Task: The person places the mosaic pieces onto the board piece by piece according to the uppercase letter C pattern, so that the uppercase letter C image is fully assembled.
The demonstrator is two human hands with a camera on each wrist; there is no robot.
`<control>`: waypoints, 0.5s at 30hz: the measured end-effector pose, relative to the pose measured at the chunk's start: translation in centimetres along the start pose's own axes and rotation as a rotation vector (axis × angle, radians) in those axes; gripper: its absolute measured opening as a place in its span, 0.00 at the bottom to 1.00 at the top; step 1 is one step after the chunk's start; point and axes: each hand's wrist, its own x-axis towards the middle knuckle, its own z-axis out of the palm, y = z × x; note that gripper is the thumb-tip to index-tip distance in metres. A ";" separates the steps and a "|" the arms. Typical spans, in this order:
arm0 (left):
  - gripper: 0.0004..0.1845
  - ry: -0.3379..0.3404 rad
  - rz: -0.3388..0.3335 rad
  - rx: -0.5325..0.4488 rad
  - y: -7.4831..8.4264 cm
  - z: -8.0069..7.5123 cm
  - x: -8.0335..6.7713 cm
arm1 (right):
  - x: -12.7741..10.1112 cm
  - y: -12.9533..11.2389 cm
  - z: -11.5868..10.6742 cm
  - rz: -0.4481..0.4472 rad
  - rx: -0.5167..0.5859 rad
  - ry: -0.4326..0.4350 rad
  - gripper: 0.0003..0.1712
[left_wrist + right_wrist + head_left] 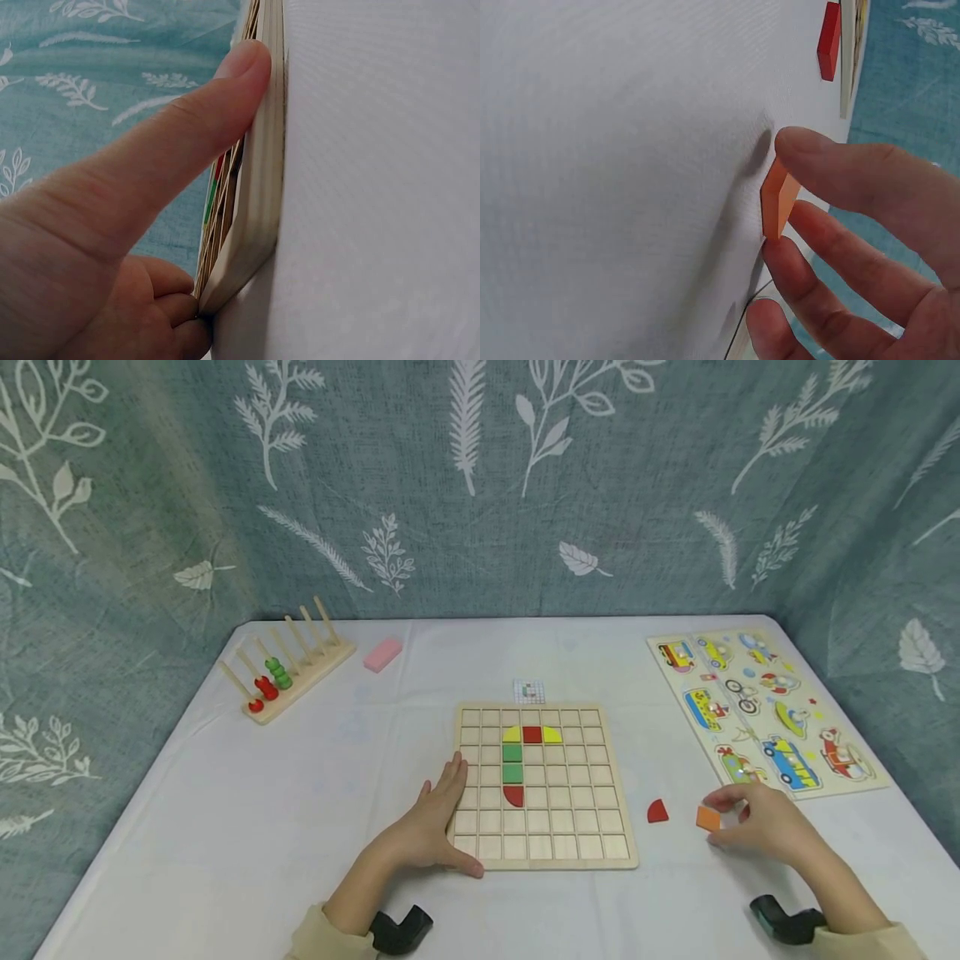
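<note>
Even, soft, fairly bright light gives faint shadows on the white tabletop. The head view bows at 3 and 9 o'clock; wrist views blur close skin slightly.

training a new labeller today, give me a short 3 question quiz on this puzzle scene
1. True or false: the right hand pinches an orange tile.
2. What does the left hand rest on? A) abacus B) grid board C) pink block
3. Which loose piece lies on the table between board and orange tile?

Key: 1 true. 2 B. 3 the red quarter-circle.
</note>
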 end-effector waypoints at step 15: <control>0.72 -0.001 0.009 -0.016 -0.1 0.0 0.0 | -0.1 -0.2 0.2 0.019 -0.005 0.029 0.17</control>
